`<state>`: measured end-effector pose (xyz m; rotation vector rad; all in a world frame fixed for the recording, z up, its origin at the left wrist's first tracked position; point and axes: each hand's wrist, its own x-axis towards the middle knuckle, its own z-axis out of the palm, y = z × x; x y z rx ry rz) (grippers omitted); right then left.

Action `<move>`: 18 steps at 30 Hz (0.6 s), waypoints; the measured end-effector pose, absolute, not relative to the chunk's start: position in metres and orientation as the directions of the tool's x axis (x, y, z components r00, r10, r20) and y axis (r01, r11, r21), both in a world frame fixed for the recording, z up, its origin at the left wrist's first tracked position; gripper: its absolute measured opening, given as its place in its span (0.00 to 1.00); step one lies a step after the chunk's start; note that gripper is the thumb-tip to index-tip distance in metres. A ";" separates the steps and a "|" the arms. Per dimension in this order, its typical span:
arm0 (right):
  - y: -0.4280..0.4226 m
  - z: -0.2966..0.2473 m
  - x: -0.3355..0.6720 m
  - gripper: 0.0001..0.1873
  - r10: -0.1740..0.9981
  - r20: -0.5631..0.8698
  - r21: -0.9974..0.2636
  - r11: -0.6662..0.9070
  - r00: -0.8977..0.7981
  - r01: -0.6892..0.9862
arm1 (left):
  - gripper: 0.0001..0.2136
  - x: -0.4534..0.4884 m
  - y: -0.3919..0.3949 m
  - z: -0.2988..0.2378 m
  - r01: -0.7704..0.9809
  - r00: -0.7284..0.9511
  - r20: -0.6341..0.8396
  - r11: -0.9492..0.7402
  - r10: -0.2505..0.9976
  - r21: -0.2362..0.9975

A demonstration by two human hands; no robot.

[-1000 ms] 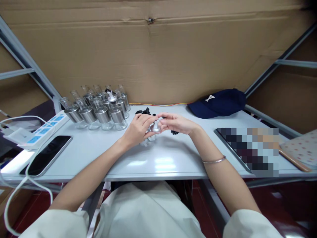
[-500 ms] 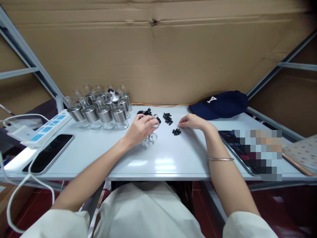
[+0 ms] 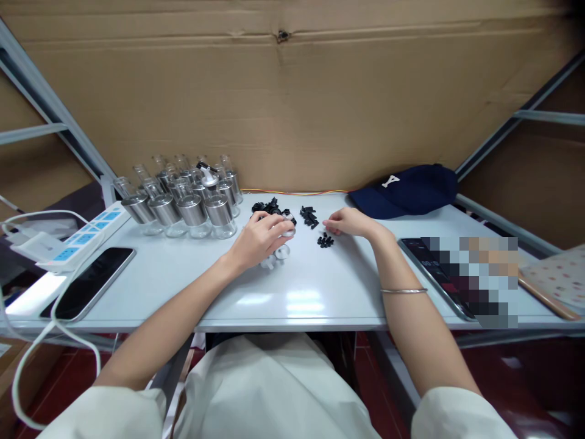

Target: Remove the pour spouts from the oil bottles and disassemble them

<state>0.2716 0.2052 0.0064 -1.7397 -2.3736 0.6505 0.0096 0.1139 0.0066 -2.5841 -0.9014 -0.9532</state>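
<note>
My left hand (image 3: pixel 258 238) is curled around a small white bottle-top piece (image 3: pixel 289 231), which shows beyond the fingertips. Just below that hand lie several loose white plastic caps (image 3: pixel 275 258). A heap of black plastic parts (image 3: pixel 269 206) is behind the left fingers and partly covered by them. My right hand (image 3: pixel 346 222) has its thumb and fingers pinched together, just above a little pile of tiny black pieces (image 3: pixel 325 241); whatever is between the fingertips is too small to make out. Another group of narrow black pieces (image 3: pixel 309 216) lies between the hands.
Glass bottles with steel bands (image 3: pixel 192 210) stand in rows at the back left, one with a pourer top (image 3: pixel 209 175). A power strip (image 3: pixel 86 235) and a phone (image 3: pixel 91 283) lie left. At right are a navy cap (image 3: pixel 406 192) and another phone (image 3: pixel 434 274). Cardboard (image 3: pixel 292 116) walls the back.
My right hand has shifted slightly left, its pinched fingertips now over the edge of the small black pile. My left hand keeps nearly the same place with the white piece.
</note>
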 end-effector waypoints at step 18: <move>0.188 0.018 0.250 0.09 0.907 0.133 -0.822 0.327 -0.401 0.467 | 0.11 0.013 0.112 0.001 0.607 0.627 0.643 -0.793 0.439 -0.050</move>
